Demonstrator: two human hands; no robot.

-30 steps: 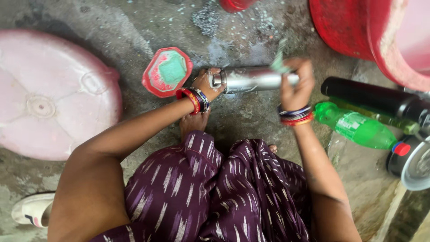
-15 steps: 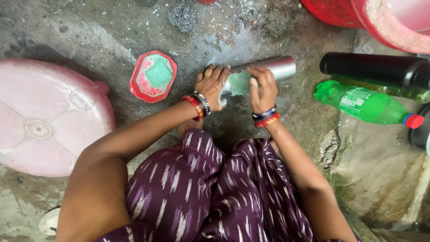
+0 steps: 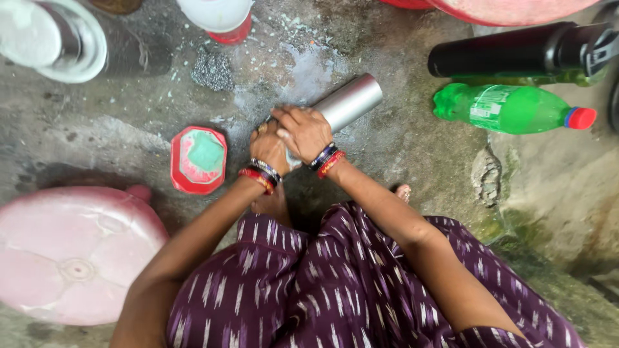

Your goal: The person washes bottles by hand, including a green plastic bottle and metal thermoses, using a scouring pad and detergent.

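A steel bottle (image 3: pixel 348 102) lies tilted on the wet concrete floor, its base pointing up and right. My right hand (image 3: pixel 303 130) presses over its near end, fingers closed on it. My left hand (image 3: pixel 269 149) sits just beneath the right, gripping the same end; what lies under the hands is hidden. Both wrists wear coloured bangles. A red tub of green soap paste (image 3: pixel 197 160) stands just left of my left hand.
A green plastic bottle (image 3: pixel 509 108) and a black flask (image 3: pixel 509 51) lie at the right. A scouring pad (image 3: pixel 211 69) rests on the floor above. A pink overturned tub (image 3: pixel 71 251) is at lower left, a steel vessel (image 3: pixel 51 38) at upper left.
The steel bottle came down from being held level in the air to the floor. Both hands drew together onto its near end, the right hand sliding left along it.
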